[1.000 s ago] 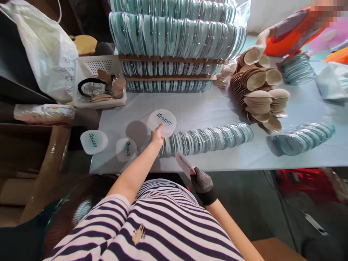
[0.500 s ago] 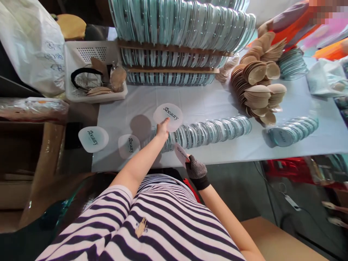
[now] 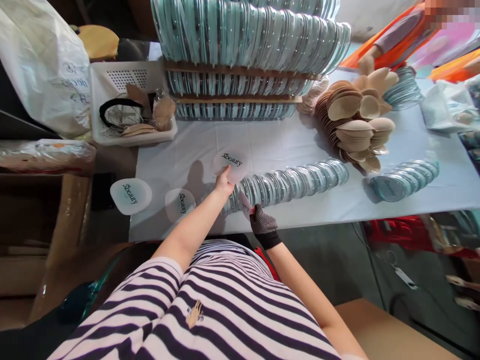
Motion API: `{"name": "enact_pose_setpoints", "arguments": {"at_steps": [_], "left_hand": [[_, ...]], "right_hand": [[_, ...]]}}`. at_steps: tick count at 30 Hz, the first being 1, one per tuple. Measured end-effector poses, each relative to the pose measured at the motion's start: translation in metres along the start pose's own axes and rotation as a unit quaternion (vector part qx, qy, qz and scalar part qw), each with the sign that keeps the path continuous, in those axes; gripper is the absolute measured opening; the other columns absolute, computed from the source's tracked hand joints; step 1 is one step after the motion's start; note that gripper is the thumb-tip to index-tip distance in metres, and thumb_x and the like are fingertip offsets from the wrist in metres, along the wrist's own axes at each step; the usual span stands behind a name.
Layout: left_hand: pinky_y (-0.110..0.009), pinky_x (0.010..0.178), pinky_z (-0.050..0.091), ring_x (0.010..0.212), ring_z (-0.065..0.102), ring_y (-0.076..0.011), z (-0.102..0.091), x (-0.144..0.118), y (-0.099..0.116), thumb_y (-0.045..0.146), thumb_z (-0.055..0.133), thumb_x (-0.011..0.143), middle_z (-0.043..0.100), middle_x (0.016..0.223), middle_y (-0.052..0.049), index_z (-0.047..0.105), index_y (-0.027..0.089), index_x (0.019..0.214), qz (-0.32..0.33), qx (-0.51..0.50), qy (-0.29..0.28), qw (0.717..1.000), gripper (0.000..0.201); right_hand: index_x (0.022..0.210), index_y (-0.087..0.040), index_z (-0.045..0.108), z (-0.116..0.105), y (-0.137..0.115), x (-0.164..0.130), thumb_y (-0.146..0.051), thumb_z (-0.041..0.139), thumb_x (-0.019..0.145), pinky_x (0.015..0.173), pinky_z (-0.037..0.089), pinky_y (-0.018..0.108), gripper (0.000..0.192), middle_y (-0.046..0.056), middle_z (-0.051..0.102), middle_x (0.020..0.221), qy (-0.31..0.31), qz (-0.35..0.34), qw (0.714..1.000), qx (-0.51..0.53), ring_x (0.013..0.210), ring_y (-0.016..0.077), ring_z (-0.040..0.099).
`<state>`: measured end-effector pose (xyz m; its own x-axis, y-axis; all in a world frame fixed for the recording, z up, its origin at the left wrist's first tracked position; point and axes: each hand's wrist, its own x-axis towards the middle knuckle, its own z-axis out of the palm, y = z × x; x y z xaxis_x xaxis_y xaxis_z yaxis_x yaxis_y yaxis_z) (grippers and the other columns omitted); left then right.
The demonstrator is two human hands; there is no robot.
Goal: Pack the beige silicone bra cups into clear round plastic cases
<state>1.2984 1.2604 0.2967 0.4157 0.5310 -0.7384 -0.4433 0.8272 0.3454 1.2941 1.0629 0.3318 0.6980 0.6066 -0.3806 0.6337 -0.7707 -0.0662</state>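
My bare left hand pinches a rounded white card printed "beauty" near its lower edge, above the table. In a dark dotted fingerless glove, my right hand holds a second printed card by its edge, tilted and partly hidden by the fingers. Just beyond and between my hands runs a row of clear plastic packs, stacked on their sides. Two more "beauty" cards lie to my left: a left card at the table's edge and a nearer card.
Large rows of clear packs stand at the back. Stacked beige cups and a short row of packs are on the right. A white basket sits back left. A co-worker's hand is behind the cups.
My right hand has moved up and left with its card, closer to the row of packs. My left hand's card has tilted slightly. The co-worker's arm and some beige cups have shifted.
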Motion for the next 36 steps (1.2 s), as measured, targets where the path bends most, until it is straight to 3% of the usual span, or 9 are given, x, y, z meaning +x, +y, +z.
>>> {"name": "enact_pose_setpoints", "arguments": {"at_steps": [10, 18, 21, 24, 28, 29, 31, 34, 36], "left_hand": [[-0.043, 0.104, 0.053, 0.118, 0.065, -0.0224, -0.005, -0.002, 0.001, 0.014, 0.066, 0.087, 0.072, 0.12, -0.008, 0.069, 0.019, 0.108, -0.031, -0.002, -0.009, 0.999, 0.022], [-0.043, 0.109, 0.048, 0.123, 0.062, -0.0226, -0.003, -0.01, 0.002, 0.01, 0.067, 0.085, 0.073, 0.119, -0.006, 0.067, 0.021, 0.118, -0.014, 0.02, -0.035, 0.999, 0.034], [-0.044, 0.111, 0.046, 0.125, 0.06, -0.0224, -0.003, -0.009, 0.004, 0.011, 0.064, 0.088, 0.071, 0.123, -0.006, 0.065, 0.022, 0.121, -0.017, 0.009, -0.03, 0.999, 0.034], [-0.044, 0.111, 0.046, 0.125, 0.061, -0.0233, -0.006, -0.01, 0.001, 0.011, 0.066, 0.087, 0.07, 0.125, -0.008, 0.066, 0.02, 0.121, -0.009, 0.011, -0.037, 0.999, 0.036], [-0.046, 0.109, 0.047, 0.122, 0.062, -0.0256, -0.008, -0.014, -0.008, 0.011, 0.071, 0.082, 0.071, 0.122, -0.01, 0.068, 0.018, 0.118, 0.0, 0.029, -0.054, 0.998, 0.037], [-0.046, 0.109, 0.046, 0.122, 0.063, -0.0259, -0.009, -0.015, -0.01, 0.01, 0.072, 0.081, 0.072, 0.12, -0.01, 0.068, 0.017, 0.117, 0.004, 0.037, -0.057, 0.998, 0.037], [-0.046, 0.11, 0.046, 0.12, 0.064, -0.0262, -0.008, -0.016, -0.012, 0.01, 0.073, 0.079, 0.074, 0.116, -0.011, 0.069, 0.016, 0.115, 0.014, 0.05, -0.061, 0.997, 0.036], [-0.047, 0.108, 0.047, 0.118, 0.065, -0.0267, -0.006, -0.014, -0.013, 0.011, 0.074, 0.079, 0.074, 0.115, -0.011, 0.07, 0.015, 0.111, 0.025, 0.058, -0.047, 0.997, 0.033], [-0.047, 0.107, 0.048, 0.118, 0.065, -0.0268, -0.004, -0.014, -0.014, 0.012, 0.075, 0.078, 0.074, 0.114, -0.011, 0.07, 0.015, 0.11, 0.032, 0.066, -0.039, 0.997, 0.032]], "right_hand": [[0.127, -0.022, 0.062, 0.028, -0.001, 0.032, -0.031, 0.035, 0.101, 0.07, 0.041, 0.028, 0.038, 0.012, 0.074, 0.102, -0.043, -0.024, 0.999, 0.01, 0.086, 0.021, 0.068], [0.105, -0.02, 0.069, 0.023, -0.01, 0.044, -0.03, 0.044, 0.097, 0.081, 0.045, 0.032, 0.028, 0.013, 0.073, 0.105, -0.082, 0.038, 0.989, 0.118, 0.098, 0.0237, 0.067], [0.095, -0.017, 0.067, 0.029, -0.007, 0.045, -0.025, 0.047, 0.094, 0.078, 0.047, 0.032, 0.021, 0.015, 0.072, 0.097, -0.119, 0.046, 0.974, 0.19, 0.087, 0.0219, 0.067], [0.096, -0.02, 0.059, 0.033, -0.006, 0.044, -0.03, 0.043, 0.095, 0.063, 0.047, 0.025, 0.019, 0.008, 0.071, 0.09, -0.184, 0.047, 0.904, 0.382, 0.064, 0.013, 0.061], [0.104, -0.024, 0.049, 0.034, -0.012, 0.044, -0.039, 0.038, 0.097, 0.049, 0.04, 0.018, 0.02, -0.001, 0.065, 0.075, -0.2, 0.103, 0.697, 0.681, 0.047, 0.0082, 0.048], [0.106, -0.024, 0.048, 0.033, -0.013, 0.044, -0.042, 0.039, 0.096, 0.047, 0.038, 0.019, 0.023, -0.003, 0.062, 0.068, -0.208, 0.118, 0.669, 0.704, 0.045, 0.0089, 0.047], [0.109, -0.021, 0.051, 0.028, -0.013, 0.047, -0.049, 0.038, 0.097, 0.045, 0.039, 0.022, 0.033, -0.003, 0.058, 0.06, -0.245, 0.12, 0.708, 0.651, 0.042, 0.0113, 0.047], [0.102, -0.017, 0.06, 0.013, -0.009, 0.051, -0.05, 0.038, 0.098, 0.058, 0.05, 0.031, 0.041, 0.004, 0.064, 0.061, -0.286, 0.075, 0.863, 0.411, 0.052, 0.017, 0.06], [0.093, -0.016, 0.066, -0.001, -0.006, 0.052, -0.046, 0.045, 0.095, 0.077, 0.053, 0.039, 0.036, 0.011, 0.07, 0.074, -0.251, 0.045, 0.929, 0.269, 0.074, 0.0234, 0.068]]}}
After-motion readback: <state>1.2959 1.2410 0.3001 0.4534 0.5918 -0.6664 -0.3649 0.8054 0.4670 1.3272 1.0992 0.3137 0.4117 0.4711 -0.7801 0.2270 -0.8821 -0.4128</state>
